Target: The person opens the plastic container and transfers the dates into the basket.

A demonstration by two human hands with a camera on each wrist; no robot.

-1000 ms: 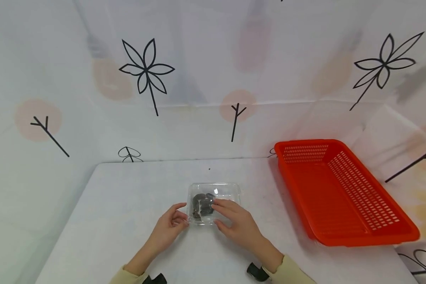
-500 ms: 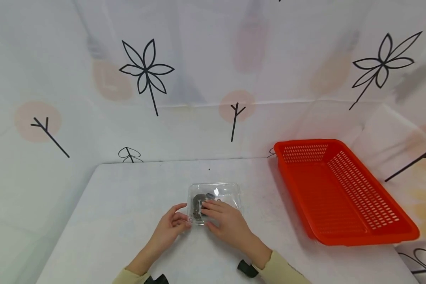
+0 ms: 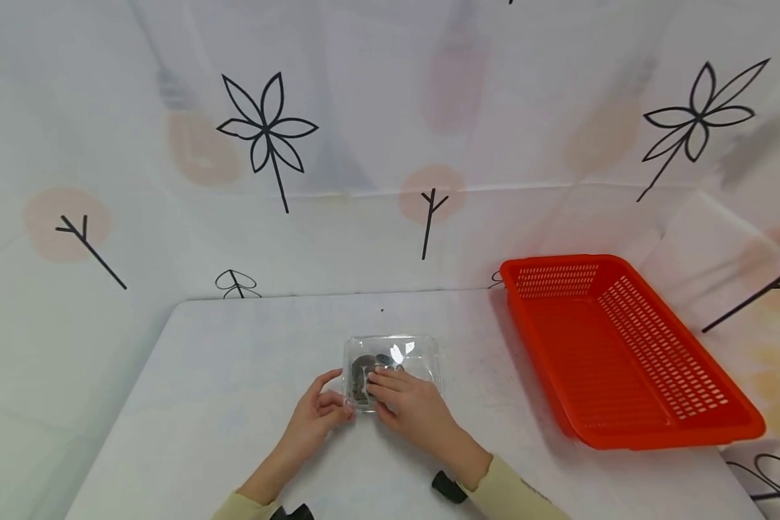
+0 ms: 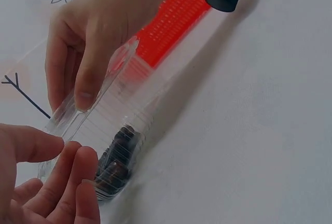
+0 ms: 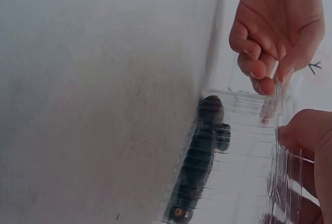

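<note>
A clear plastic box point(image 3: 432, 352) lies on the white table, with several dark, smooth stone-like pieces point(image 3: 362, 365) gathered in its left part. At its near left corner, my left hand point(image 3: 308, 419) pinches the rim between thumb and fingers, as the right wrist view shows. My right hand point(image 3: 419, 413) lies over the top of the box, fingers stretched flat across it and partly covering the dark pieces. In the left wrist view its thumb point(image 4: 85, 92) rests at the near rim. Through the ribbed wall point(image 5: 244, 146) the dark pieces point(image 5: 199, 151) show along the bottom.
A red perforated plastic basket point(image 3: 617, 347) stands on the right side of the table. Behind the table hangs a white cloth point(image 3: 357, 144) printed with leaves and twigs. A black wrist camera point(image 3: 448, 487) sits at the right sleeve.
My right hand has shifted left over the box and now covers more of the dark pieces. The left hand has moved slightly closer in at the near left corner.
</note>
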